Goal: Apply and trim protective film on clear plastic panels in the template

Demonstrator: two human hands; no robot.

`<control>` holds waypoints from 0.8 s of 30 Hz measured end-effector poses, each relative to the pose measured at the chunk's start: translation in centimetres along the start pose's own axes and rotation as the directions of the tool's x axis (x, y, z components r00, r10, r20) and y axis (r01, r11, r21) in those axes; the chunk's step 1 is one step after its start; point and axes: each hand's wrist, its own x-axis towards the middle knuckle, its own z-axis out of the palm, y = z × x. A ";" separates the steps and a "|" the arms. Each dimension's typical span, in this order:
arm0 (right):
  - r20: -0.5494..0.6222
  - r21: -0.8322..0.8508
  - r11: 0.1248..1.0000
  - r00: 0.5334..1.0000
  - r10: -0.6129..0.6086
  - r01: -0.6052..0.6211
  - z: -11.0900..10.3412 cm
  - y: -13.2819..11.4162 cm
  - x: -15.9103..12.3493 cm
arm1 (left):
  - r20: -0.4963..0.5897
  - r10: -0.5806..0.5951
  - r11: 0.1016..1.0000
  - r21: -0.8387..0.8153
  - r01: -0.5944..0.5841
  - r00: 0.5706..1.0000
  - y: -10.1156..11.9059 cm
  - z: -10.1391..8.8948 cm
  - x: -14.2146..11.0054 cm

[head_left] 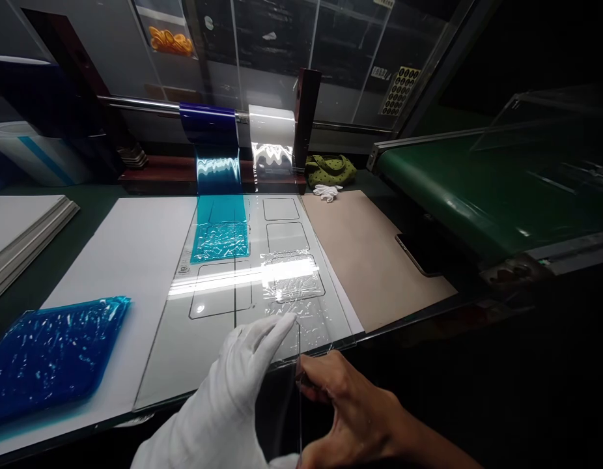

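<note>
My left hand [233, 391], in a white glove, is at the front edge of the table. Its fingers reach up along a thin clear panel [300, 397] seen nearly edge-on, with the thumb low on the same piece. My bare right hand [348, 404] is curled round the panel's other side, some fingertips hidden. Beyond them lies a glass sheet [169, 352] over white paper with rounded rectangles drawn on it. Strips of blue film [218, 225] and clear film [294, 277] run down onto this sheet from their rolls.
A blue film roll [208, 120] and a white roll [272, 120] hang on a metal rod. Blue-wrapped sheets [57, 352] lie at left, near a white stack [23, 228]. At right are brown board [374, 260], a phone [419, 254] and a green conveyor belt [497, 176].
</note>
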 end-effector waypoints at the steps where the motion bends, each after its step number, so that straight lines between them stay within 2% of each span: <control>1: -0.014 -0.004 1.000 1.000 -0.019 0.018 0.0 0.1 -0.1 | -0.007 0.006 1.000 0.001 -0.006 1.000 0.1 0.0 0.3; 8: -0.034 -0.039 0.996 0.997 -0.075 0.074 0.5 0.8 -0.5 | 0.023 0.003 0.999 0.045 -0.004 1.000 0.5 0.0 0.9; 11: -0.213 -0.128 0.982 0.963 -0.163 0.138 0.8 0.5 -1.0 | -0.036 -0.060 0.991 0.120 0.063 0.998 0.8 0.2 1.1; 13: -0.394 -0.231 0.961 0.889 -0.234 0.151 -0.1 0.6 -1.5 | -0.113 -0.144 0.965 0.204 0.165 0.983 0.7 0.4 1.4; 15: -0.517 -0.342 0.935 0.811 -0.273 0.096 -2.1 1.5 -1.7 | -0.172 -0.247 0.912 0.293 0.289 0.954 0.3 0.5 1.7; 16: -0.536 -0.396 0.917 0.800 -0.271 0.045 -3.6 2.5 -1.6 | -0.188 -0.298 0.879 0.329 0.346 0.936 0.0 0.5 1.8; 17: -0.535 -0.458 0.888 0.810 -0.242 -0.037 -5.2 3.7 -1.3 | -0.195 -0.346 0.847 0.357 0.395 0.918 -0.3 0.5 1.9; 18: -0.560 -0.525 0.827 0.813 -0.159 -0.200 -7.0 5.2 -0.8 | -0.195 -0.393 0.815 0.378 0.439 0.899 -0.6 0.5 2.0; 19: -0.570 -0.596 0.727 0.818 -0.083 -0.342 -8.7 6.8 -0.1 | -0.201 -0.434 0.783 0.398 0.478 0.878 -0.8 0.5 2.2; 22: -0.565 -0.648 0.622 0.825 -0.005 -0.439 -12.7 11.0 1.8 | -0.231 -0.512 0.701 0.444 0.558 0.828 -1.0 0.5 2.8; 24: -0.554 -0.671 0.593 0.833 -0.002 -0.445 -13.7 12.2 2.4 | -0.254 -0.553 0.651 0.462 0.602 0.793 -0.9 0.5 3.5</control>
